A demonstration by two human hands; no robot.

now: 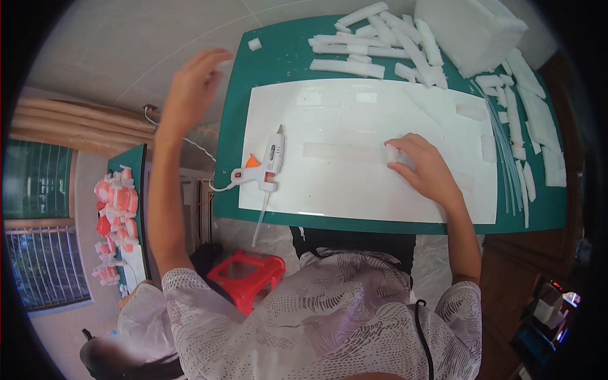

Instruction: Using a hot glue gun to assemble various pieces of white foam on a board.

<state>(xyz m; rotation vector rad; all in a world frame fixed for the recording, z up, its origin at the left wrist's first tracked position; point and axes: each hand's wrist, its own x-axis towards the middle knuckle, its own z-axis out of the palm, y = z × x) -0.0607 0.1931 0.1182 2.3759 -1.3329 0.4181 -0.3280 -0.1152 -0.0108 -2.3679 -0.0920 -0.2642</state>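
My right hand (425,166) pinches a small white foam piece (392,154) between thumb and fingers, low over the white board (285,95). The piece is at the right end of a long, flat white strip (342,153) that lies on the board. Raised beyond the table's left edge, my left hand (197,85) has its fingers stretched to the right and the thumb apart; I see nothing held in it. Between my hands, a white glue gun (272,158) with an orange trigger lies on the board, a clear glue stick (260,221) projecting from its back end.
White foam strips (348,68) are heaped at the back of the green table (231,152). A big foam block (468,38) stands back right, near thin green rods (503,152). A red stool (247,278) is below; another person (149,323) sits left, by pink-and-white items (117,202).
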